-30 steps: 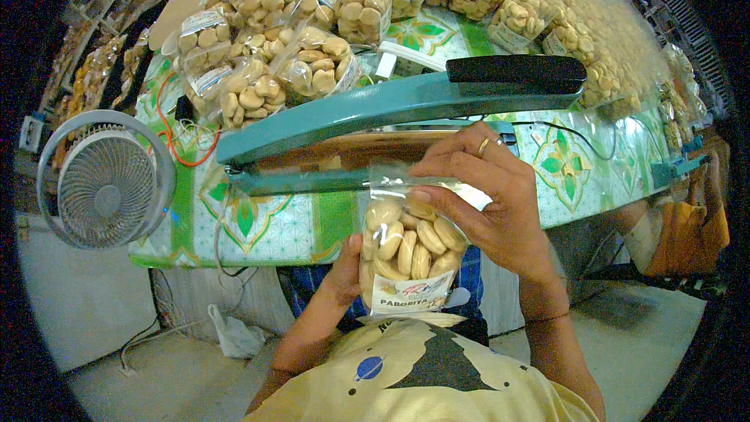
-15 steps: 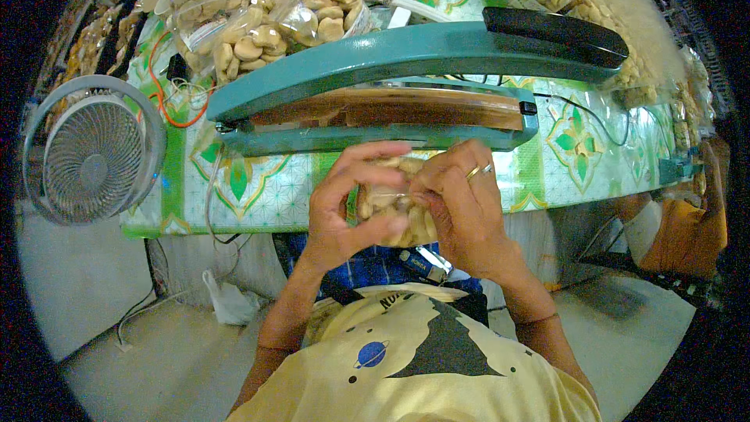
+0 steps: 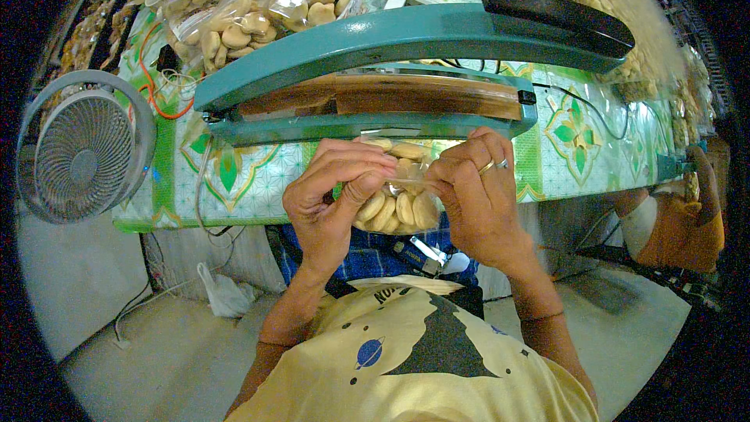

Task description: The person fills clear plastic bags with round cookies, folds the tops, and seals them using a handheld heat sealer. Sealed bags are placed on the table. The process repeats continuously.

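Between my two hands is a clear plastic bag of round, pale cookies (image 3: 400,209), just in front of the table's near edge. My left hand (image 3: 336,191) pinches the bag's upper left side between thumb and fingers. My right hand (image 3: 474,187), with rings on it, pinches the opposite side. The plastic looks drawn taut between them, and cookies show above and below that line. Right behind the bag stands a teal impulse heat sealer (image 3: 297,131). Its curved lever arm (image 3: 375,35), with a black handle, is raised over a brown sealing strip.
Several filled bags of cookies (image 3: 234,27) are heaped at the back left, more at the back right. A round grey fan (image 3: 84,158) stands at the left. An orange cord (image 3: 146,70) runs beside the sealer. At the right sits another person in orange (image 3: 687,227).
My left hand has turned from spread fingers around the bag to a pinch on its side. My hands have moved slightly apart, and the bag is stretched between them. The view has shifted slightly.
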`<move>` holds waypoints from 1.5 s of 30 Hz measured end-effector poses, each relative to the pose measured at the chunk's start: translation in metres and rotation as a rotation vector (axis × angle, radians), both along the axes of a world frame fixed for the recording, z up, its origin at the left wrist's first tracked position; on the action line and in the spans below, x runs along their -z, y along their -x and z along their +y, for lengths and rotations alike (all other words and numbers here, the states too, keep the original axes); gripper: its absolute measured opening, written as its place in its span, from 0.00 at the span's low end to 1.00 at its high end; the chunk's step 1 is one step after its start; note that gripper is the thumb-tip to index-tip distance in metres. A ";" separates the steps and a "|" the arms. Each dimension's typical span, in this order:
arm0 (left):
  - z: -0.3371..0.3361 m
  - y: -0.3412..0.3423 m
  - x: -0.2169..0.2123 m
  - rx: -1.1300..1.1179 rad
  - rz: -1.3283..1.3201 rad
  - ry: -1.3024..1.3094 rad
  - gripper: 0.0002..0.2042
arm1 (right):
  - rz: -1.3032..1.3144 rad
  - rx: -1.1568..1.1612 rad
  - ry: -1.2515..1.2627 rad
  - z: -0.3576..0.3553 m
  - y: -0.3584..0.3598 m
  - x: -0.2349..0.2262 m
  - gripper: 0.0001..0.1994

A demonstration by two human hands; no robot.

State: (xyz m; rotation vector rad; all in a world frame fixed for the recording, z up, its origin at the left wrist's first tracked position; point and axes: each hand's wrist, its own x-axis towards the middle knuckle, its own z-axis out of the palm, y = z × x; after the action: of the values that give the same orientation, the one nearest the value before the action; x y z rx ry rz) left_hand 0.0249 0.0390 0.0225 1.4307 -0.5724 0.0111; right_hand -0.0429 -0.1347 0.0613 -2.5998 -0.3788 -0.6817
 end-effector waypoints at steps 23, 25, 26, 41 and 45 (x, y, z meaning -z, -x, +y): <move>-0.002 -0.003 -0.001 -0.123 -0.055 -0.014 0.05 | -0.068 0.335 -0.090 -0.033 0.030 0.016 0.07; 0.000 0.000 -0.003 -0.188 -0.007 -0.014 0.07 | -0.070 0.444 -0.581 -0.028 0.035 0.018 0.01; 0.001 0.005 -0.003 -0.216 0.058 -0.004 0.08 | 0.028 0.406 -0.767 -0.023 0.037 0.018 0.02; 0.019 0.014 -0.012 -0.007 0.307 -0.077 0.09 | 0.377 -0.121 -1.217 0.017 0.012 0.016 0.11; 0.015 0.017 -0.010 -0.004 0.292 -0.063 0.10 | 0.361 -0.115 -1.131 0.015 0.015 0.014 0.12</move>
State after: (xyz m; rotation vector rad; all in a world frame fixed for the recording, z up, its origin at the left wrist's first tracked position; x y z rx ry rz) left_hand 0.0082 0.0543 0.0322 1.4617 -0.3316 -0.2113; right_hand -0.0580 -0.1198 0.0471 -1.5435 0.0073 -0.2336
